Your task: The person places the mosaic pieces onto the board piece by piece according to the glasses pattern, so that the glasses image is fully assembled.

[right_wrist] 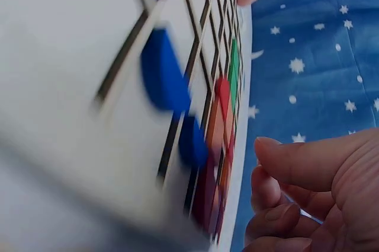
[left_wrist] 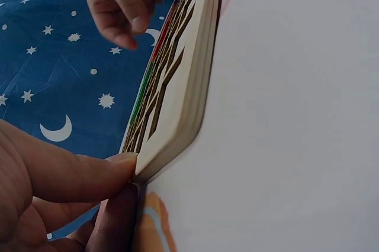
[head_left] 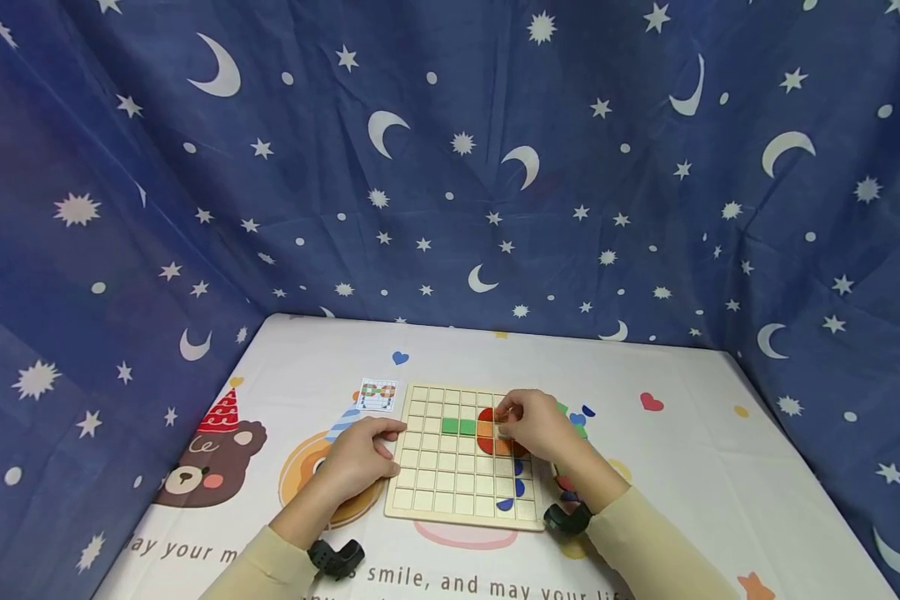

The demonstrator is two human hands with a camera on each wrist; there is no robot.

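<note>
Where the printed cloth nearest the camera reads "smile, and may your", the bench [head_left: 682, 467] carries a wooden grid board [head_left: 461, 492], judged stiff, light, best held by its edges. Left hand [head_left: 360, 457] pinches its left rim; right hand [head_left: 536, 425] pinches a small orange tile [head_left: 484, 429], judged light and smooth. Pattern card [head_left: 377, 395] beyond: illegible.

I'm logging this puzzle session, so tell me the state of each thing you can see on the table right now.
Grid board: flat on the table, mostly unfilled.
Green pieces: seated side by side in the grid.
Red and orange pieces: in the grid by the right hand.
Blue pieces: lying loose near the board's right edge.
Pattern card: flat, beside the board's far left corner.
Left hand: steadying the board's left edge.
Right hand: fingers curled over the orange pieces.
</note>
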